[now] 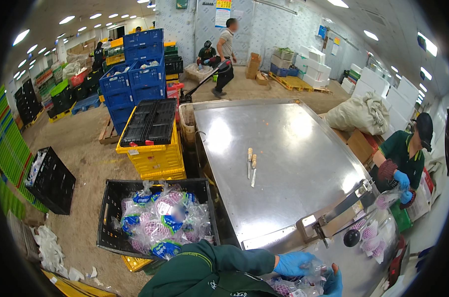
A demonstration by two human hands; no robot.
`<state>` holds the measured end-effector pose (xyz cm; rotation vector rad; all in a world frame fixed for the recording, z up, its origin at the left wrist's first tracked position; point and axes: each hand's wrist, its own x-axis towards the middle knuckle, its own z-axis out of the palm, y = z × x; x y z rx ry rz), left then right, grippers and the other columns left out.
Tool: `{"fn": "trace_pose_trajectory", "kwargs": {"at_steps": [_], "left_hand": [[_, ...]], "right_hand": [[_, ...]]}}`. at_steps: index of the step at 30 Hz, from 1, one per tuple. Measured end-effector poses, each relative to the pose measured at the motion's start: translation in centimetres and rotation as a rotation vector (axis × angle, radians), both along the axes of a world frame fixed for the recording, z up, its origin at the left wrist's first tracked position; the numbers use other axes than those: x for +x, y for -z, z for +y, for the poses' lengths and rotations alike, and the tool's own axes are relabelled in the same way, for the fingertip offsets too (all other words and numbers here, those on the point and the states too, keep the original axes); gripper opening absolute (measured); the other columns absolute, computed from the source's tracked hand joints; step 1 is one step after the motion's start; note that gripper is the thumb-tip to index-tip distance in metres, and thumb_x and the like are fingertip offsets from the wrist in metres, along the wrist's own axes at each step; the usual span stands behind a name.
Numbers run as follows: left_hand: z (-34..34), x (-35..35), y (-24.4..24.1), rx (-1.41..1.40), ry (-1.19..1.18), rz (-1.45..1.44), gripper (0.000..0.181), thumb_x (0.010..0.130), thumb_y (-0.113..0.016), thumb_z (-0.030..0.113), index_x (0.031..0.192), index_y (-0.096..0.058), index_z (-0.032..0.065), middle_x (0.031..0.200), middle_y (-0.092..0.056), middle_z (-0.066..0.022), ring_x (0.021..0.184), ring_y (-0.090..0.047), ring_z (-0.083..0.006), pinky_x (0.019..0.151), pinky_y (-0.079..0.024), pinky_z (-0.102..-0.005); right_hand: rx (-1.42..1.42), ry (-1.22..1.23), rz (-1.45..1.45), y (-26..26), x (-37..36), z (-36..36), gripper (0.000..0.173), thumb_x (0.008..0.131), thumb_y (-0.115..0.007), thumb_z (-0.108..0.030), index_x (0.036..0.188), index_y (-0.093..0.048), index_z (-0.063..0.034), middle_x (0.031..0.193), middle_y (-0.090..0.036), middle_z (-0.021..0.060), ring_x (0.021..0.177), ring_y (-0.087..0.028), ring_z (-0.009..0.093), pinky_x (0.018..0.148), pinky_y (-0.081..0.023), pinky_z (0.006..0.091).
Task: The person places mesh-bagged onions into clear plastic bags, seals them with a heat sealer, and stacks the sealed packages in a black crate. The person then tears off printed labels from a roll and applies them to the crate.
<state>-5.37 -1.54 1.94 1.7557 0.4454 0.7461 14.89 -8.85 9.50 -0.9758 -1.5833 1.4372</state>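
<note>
My left hand (pixel 294 264), in a blue glove, pinches the gathered top of a clear plastic bag (pixel 314 268). Across from it is my right hand (pixel 333 283), also gloved, with a bare fingertip poking out; the lower picture edge cuts it off. Its fingers curve beside the bag, and their grip is unclear. Under both hands lie bagged items in pink foam netting (pixel 282 289), partly hidden by my sleeve. Just beyond stands a metal lever device (pixel 321 226) with a black ball knob (pixel 351 237), fixed at the steel table's near edge.
Two wood-handled knives (pixel 252 166) lie on the steel table (pixel 283 148). At left, a black crate (pixel 106 217) holds several netted, bagged items (pixel 165 222). A gloved co-worker (pixel 402 163) handles another bag at right. Yellow crates (pixel 153 159) are stacked behind. Someone pulls a pallet jack (pixel 209 78).
</note>
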Motion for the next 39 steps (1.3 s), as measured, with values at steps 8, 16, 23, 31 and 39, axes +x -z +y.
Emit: {"fn": "trace_pose_trajectory", "kwargs": {"at_steps": [8, 16, 23, 31, 39], "left_hand": [[-2.2, -0.4, -2.7, -0.203, 0.213, -0.303, 0.049, 0.082, -0.057, 0.022, 0.126, -0.041, 0.0097, 0.107, -0.055, -0.0136, 0.090, -0.054, -0.0226, 0.081, -0.043, -0.0337], [-0.7, 0.5, 2.1, 0.202, -0.038, -0.186, 0.038, 0.085, -0.051, 0.020, 0.120, -0.052, 0.0055, 0.118, -0.053, -0.0129, 0.107, -0.050, -0.0264, 0.095, -0.037, -0.0352], [-1.3, 3.0, -1.3, 0.254, -0.126, -0.092, 0.043, 0.077, -0.054, 0.016, 0.116, -0.049, 0.0008, 0.100, -0.056, -0.0203, 0.094, -0.056, -0.0346, 0.085, -0.044, -0.0370], [5.2, 2.8, -3.2, 0.554, -0.217, 0.168, 0.023, 0.062, -0.064, 0.012, 0.082, -0.057, 0.0013, 0.081, -0.057, -0.0166, 0.076, -0.057, -0.0323, 0.065, -0.047, -0.0380], [10.5, -2.6, -0.7, 0.017, -0.732, -0.203, 0.018, 0.074, -0.067, 0.014, 0.086, -0.060, 0.0036, 0.086, -0.058, -0.0101, 0.082, -0.058, -0.0217, 0.074, -0.046, -0.0315]], "right_hand": [[-0.170, 0.277, -0.024, 0.3, -2.9, 1.2, 0.037, 0.077, -0.061, 0.002, 0.113, -0.054, 0.0012, 0.089, -0.057, 0.0047, 0.075, -0.052, 0.011, 0.064, -0.044, 0.0224], [0.145, 0.204, 0.331, 2.4, 0.1, 1.4, 0.072, 0.069, -0.069, -0.004, 0.131, -0.034, 0.0005, 0.111, -0.055, 0.0123, 0.102, -0.055, 0.024, 0.091, -0.042, 0.0368], [0.350, 0.289, -0.368, 11.8, -3.0, 3.6, 0.050, 0.072, -0.067, -0.015, 0.110, -0.037, -0.0015, 0.098, -0.050, 0.0123, 0.089, -0.049, 0.025, 0.080, -0.038, 0.0346], [0.718, 0.343, -0.724, 10.5, -3.8, 8.3, 0.039, 0.080, -0.054, -0.025, 0.112, -0.052, -0.0025, 0.102, -0.058, 0.0186, 0.096, -0.055, 0.034, 0.083, -0.045, 0.0343], [0.681, 0.383, -0.874, 8.7, -8.4, 9.8, 0.050, 0.082, -0.056, -0.037, 0.107, -0.046, 0.0053, 0.099, -0.054, 0.0263, 0.095, -0.051, 0.040, 0.081, -0.042, 0.0431]]}}
